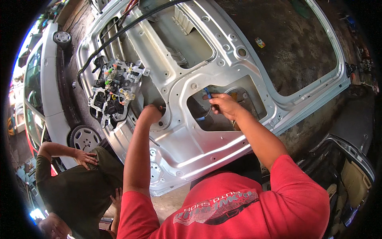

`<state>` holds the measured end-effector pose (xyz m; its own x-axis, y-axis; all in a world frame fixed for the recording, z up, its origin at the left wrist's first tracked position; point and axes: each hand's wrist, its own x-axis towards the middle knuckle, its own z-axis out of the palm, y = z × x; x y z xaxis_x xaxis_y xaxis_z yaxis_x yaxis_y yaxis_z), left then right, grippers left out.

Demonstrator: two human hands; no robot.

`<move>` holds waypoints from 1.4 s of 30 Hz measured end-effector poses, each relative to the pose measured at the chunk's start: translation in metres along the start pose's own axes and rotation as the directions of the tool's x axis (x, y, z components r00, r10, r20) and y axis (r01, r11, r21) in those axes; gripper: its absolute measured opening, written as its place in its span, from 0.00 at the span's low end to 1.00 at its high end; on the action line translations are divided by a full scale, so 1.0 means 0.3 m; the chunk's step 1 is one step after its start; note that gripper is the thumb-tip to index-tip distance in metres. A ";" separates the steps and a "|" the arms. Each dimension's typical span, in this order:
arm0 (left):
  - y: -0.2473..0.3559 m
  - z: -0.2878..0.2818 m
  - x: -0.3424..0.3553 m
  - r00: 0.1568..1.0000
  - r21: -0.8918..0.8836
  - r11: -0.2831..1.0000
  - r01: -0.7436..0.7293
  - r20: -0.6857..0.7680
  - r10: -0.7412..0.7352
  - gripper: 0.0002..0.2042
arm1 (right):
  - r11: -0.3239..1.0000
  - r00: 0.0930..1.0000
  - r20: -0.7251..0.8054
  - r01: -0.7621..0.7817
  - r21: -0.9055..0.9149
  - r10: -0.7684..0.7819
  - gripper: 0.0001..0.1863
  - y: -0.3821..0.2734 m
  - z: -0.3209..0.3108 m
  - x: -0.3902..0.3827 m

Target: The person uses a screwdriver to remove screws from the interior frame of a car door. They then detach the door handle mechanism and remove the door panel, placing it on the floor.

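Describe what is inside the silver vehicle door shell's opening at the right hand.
A grey metal panel and a lower blue piece show; the right hand pinches an upper blue piece. That hand hides part of the interior; the door shell covers whatever lies beyond the opening's edges.

Door panel (181, 95): sheet metal, silver, smooth; satin overall, glossy along the lower ridge (light streaks there).
Blue piece (208, 93): plastic in appearance; too small to confirm finish.
Mechanism (111, 95): black plastic, with pale metallic-looking brackets.
Long strip (139, 18): black, rubber-like, low sheen.
Red shirt (294, 191): cloth, matt, printed.
Dark shirt (79, 187): cloth, matt, creased.
Parked car (59, 91): painted body, smooth.
Floor (292, 51): rough, matt, stained.
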<state>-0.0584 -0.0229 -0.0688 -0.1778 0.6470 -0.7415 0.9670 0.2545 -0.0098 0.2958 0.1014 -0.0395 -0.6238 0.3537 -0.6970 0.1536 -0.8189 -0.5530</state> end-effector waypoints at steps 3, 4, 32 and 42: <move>0.129 -0.128 -0.063 1.000 -0.072 0.997 0.002 -0.024 -0.004 0.25 | 0.977 0.978 0.078 -0.187 -0.101 0.195 0.14 -0.022 -0.073 -0.050; 0.146 -0.165 -0.088 0.996 -0.188 0.978 0.086 -0.016 -0.091 0.21 | 0.966 0.969 0.084 -0.219 -0.135 0.231 0.14 -0.024 -0.059 -0.058; 0.070 -0.242 -0.107 1.000 -0.511 0.859 0.015 0.022 -0.004 0.17 | 0.982 0.991 0.031 -0.131 0.139 0.128 0.07 0.103 0.062 0.057; 0.021 -0.158 0.030 0.997 -0.268 0.960 -0.083 -0.022 0.080 0.18 | 0.973 0.983 0.046 -0.181 0.141 0.176 0.10 0.112 0.043 0.080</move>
<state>-0.0626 0.0186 -0.0437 -0.1043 0.6809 -0.7250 0.8939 0.3837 0.2317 0.2760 0.0765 -0.0690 -0.6213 0.1828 -0.7620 0.1545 -0.9247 -0.3478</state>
